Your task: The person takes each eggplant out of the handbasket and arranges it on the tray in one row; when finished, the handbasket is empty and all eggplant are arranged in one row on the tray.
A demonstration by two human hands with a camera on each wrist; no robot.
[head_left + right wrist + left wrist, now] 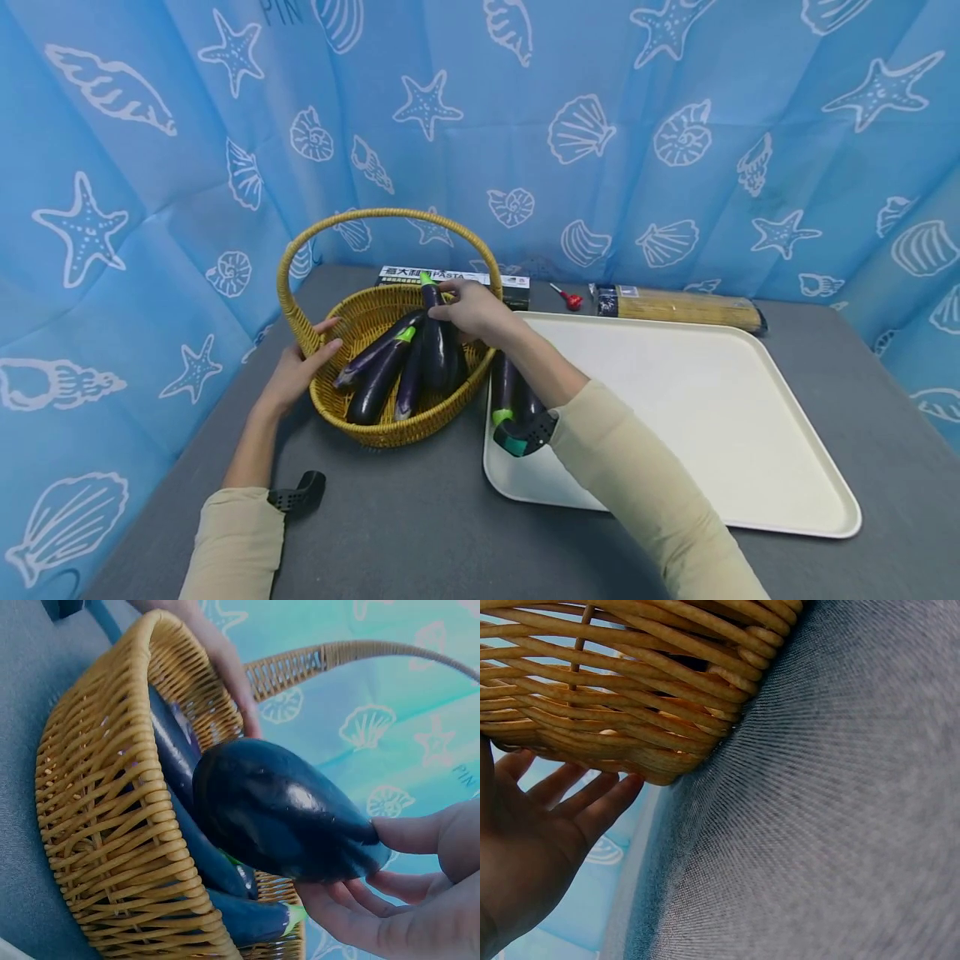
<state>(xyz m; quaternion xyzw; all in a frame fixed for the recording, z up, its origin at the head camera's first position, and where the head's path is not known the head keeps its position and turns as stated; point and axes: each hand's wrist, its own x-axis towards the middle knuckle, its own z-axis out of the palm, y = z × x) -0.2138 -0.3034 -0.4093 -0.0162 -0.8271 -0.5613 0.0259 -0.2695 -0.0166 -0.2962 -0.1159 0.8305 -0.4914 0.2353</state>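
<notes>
A yellow-brown wicker basket (405, 433) with a tall arched handle stands on the left of the table. Several dark purple eggplants (381, 379) lie inside it. My left hand (292, 379) holds the basket's left rim by the handle's base, its thumb over the rim; in the left wrist view its fingers touch the wicker wall (630, 690) from outside. Over the basket, my right hand (480, 315) pinches a fat eggplant (277, 810) near its stem end, thumb on one side and fingers on the other. That eggplant hangs stem-up, above the others.
A large white tray (675, 417) lies right of the basket, with eggplants (506, 387) at its left edge, partly under my right forearm. Behind are a pasta box (517, 293), a red lollipop (572, 301) and a spaghetti pack (682, 308). A blue curtain (480, 150) hangs behind the table.
</notes>
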